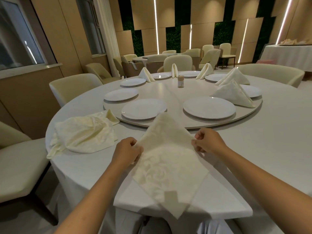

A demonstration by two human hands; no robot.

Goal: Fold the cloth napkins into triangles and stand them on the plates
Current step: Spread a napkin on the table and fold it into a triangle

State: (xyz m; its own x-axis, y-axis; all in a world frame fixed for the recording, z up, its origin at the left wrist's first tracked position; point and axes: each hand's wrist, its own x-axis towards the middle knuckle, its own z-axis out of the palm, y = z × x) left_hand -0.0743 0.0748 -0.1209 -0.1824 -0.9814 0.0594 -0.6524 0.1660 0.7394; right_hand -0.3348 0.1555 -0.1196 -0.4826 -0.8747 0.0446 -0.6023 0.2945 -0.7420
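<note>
Napkin (168,159) position: it lies diamond-wise on the near edge of the table (278,141), at 6 o'clock from the turntable (170,95). Its far corner points toward 12 o'clock and overlaps the turntable rim; its near corner hangs over the table edge toward you.

Your left hand (128,149) pinches the corner at 9 o'clock. Your right hand (207,142) pinches the corner at 3 o'clock. The hands are apart, one at each side corner, and the cloth is spread between them.

Handling judgement: the napkin appears light, soft and limp, with a woven scroll pattern. It will sag wherever it is unsupported, and it will probably slide easily on the smooth table. Take hold at the corners or along a folded edge, never mid-panel, so that the edges stay aligned. Press each crease flat against the table before lifting; the fold alone must give the triangle enough stiffness to stand.

Supply: a pile of unfolded napkins (84,132) rests at 9 o'clock from your left hand, just beside the turntable.

Destinations: two bare plates (143,108) (209,107) sit nearest you on the turntable, at 11 and 1 o'clock from the napkin. Further bare plates follow round the left side. A folded triangle (234,93) stands at 2 o'clock, with more standing napkins beyond it, round to 12 o'clock. A small jar (180,81) stands near the turntable centre.
</note>
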